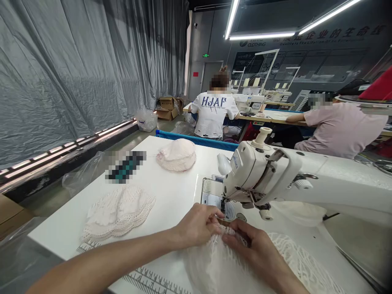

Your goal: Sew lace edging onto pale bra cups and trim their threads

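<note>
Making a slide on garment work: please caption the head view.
Left hand and right hand hold white fabric at a sewing machine, with more pieces on the table.

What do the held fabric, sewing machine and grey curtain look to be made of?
Fabric: soft, matte textile, probably lace or openwork knit; holes show where it isn't blurred.
Machine: likely painted metal, glossy white, judging by its smooth highlights.
Curtain: thin, faintly shiny sheet with many creases; coated cloth or plastic, unclear.
</note>
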The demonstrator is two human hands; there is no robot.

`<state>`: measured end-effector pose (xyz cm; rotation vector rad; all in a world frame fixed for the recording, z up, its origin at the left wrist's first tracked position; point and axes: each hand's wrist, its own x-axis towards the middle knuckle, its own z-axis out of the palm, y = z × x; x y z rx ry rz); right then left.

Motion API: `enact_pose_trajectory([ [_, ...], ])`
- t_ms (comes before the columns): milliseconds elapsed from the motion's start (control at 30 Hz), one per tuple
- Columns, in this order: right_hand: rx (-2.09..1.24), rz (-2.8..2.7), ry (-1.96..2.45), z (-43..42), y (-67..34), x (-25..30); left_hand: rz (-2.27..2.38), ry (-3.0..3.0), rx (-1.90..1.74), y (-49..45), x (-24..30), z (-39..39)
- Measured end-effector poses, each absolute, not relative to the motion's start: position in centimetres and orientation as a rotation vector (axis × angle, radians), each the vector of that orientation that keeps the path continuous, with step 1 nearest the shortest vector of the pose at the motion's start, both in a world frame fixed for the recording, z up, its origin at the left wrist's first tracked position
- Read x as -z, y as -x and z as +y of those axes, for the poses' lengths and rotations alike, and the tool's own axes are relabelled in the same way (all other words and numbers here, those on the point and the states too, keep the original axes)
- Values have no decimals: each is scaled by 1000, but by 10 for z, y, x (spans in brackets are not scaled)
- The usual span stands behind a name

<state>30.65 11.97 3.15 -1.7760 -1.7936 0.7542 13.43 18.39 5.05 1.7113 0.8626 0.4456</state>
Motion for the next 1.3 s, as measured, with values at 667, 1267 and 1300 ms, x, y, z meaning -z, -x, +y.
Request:
enact_pose_trajectory([
  [667, 113, -2282, 1304, 106, -322, -15, 947, -2229, -457, -159, -36, 199],
  [1267, 315, -2442, 1405, 131, -351, -10, 757, -3206, -603, -159, -21, 205],
  [1300, 299, -2440, 1412, 132, -352, -11, 766, -3167, -604, -161, -20, 211],
])
